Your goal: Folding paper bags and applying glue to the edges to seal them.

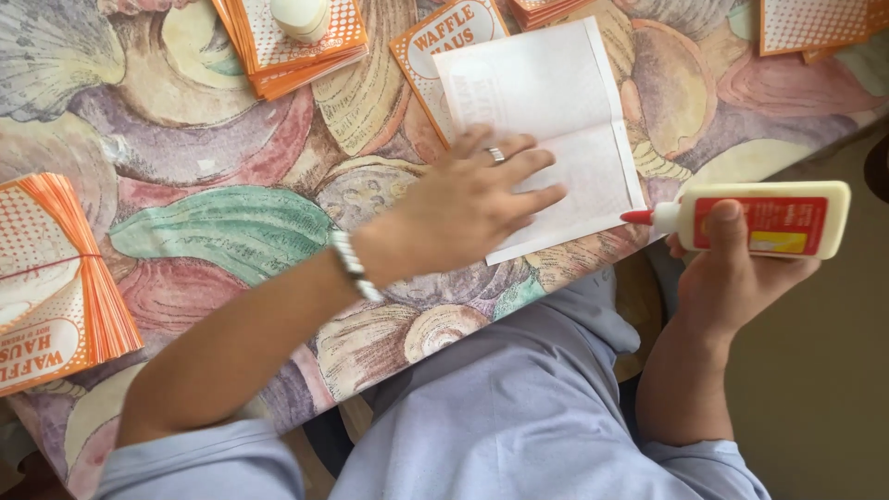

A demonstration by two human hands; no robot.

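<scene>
A: Pinning the sheet [556, 120] flat, your left hand [472, 208] lies spread on its near half, fingers released, gripping nothing. Sheet sits on the counter [222, 231], over an orange card [426, 46].

B: And your right hand [732, 268]?

A: Clenched round the glue bottle [764, 218], red tip just beside the sheet's near corner, off the counter edge.

B: Handling?

A: Sheet looks thin, light, creased; likely slides, so press it flat. Bottle looks soft-walled; hold it mid-body.
</scene>
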